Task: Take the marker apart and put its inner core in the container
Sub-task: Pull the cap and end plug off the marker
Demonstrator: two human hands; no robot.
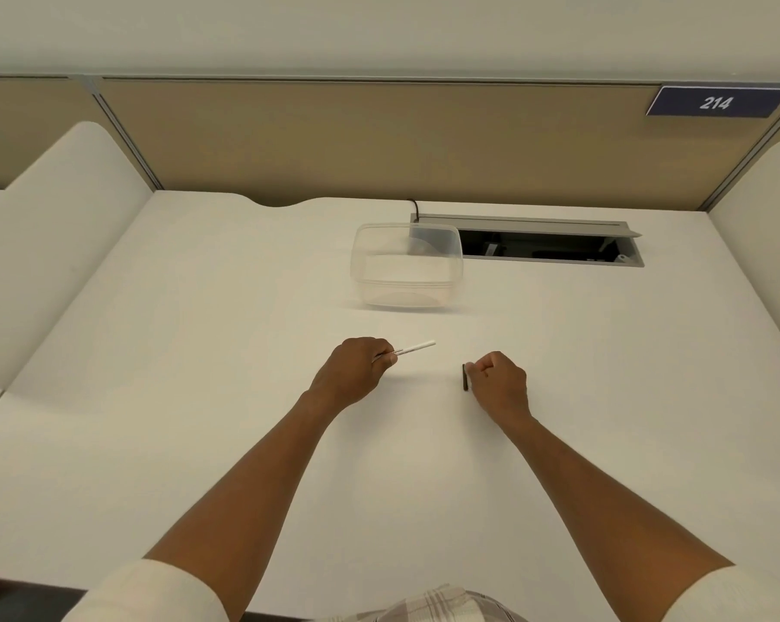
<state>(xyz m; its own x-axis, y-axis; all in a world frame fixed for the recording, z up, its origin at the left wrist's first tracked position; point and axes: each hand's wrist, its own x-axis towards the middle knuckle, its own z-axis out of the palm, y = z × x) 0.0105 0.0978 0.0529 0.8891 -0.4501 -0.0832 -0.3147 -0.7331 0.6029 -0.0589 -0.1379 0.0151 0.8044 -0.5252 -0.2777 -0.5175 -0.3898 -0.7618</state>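
Note:
My left hand [356, 370] is closed around a thin white marker body [417, 348], whose free end points right and slightly away from me. My right hand [498, 381] is closed, its fingertips pinching a short dark cap [465, 377] that stands upright, close to or on the white desk [199, 352]. The two hands are apart, about a hand's width between them. Beyond them, near the middle back of the desk, stands a clear plastic container [406, 267] with nothing visible inside.
An open cable tray [545, 246] is sunk into the desk at the back right, just behind the container. A tan partition [379, 136] runs along the back, with white dividers at both sides. A blue sign reading 214 [715, 102] hangs top right.

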